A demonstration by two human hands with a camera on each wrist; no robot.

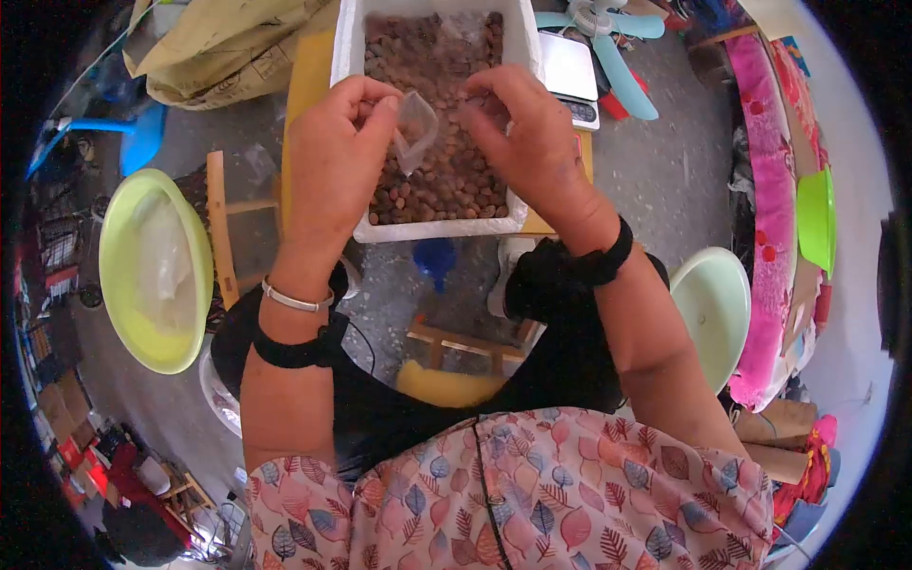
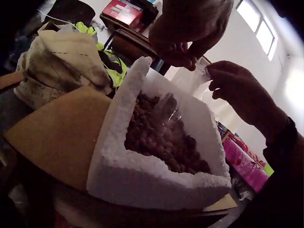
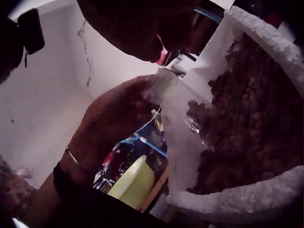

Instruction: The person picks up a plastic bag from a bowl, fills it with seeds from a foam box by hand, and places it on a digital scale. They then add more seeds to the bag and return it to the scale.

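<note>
My left hand pinches a small clear plastic bag between thumb and fingers, over a white foam box. Across from it my right hand hovers with bent fingers a short way from the bag. In the left wrist view its fingertips overlap the bag's edge; I cannot tell whether they grip it. Brown nut-like pieces fill the box below both hands. More clear plastic lies on top of them towards the far end.
Under the box is a brown board. A digital scale and a fan with pale blue blades stand to the right. A yellow-green basin is at left, a pale green basin at right. A large sack lies far left.
</note>
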